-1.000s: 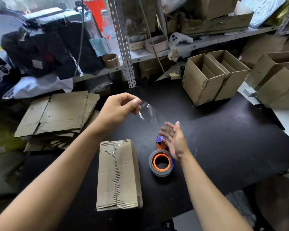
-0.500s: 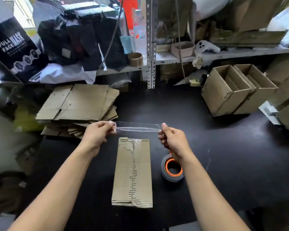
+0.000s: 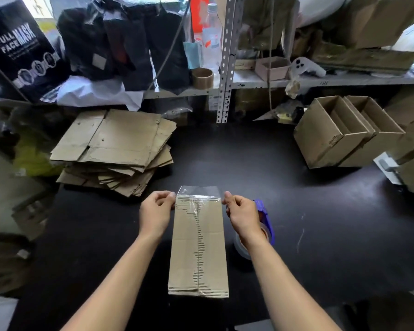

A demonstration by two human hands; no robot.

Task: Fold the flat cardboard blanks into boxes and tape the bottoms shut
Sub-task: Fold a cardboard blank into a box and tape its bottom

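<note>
Far right: two open boxes (image 3: pixel 347 132), insides apparently bare.

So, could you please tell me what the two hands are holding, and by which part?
A strip of clear tape, stretched across the far end of the box: the left hand pinches its left end, the right hand its right end.

We see glossy clear plastic tape (image 3: pixel 198 195) over a matt brown corrugated cardboard box (image 3: pixel 198 249), on a smooth matt black table (image 3: pixel 320 235).
</note>
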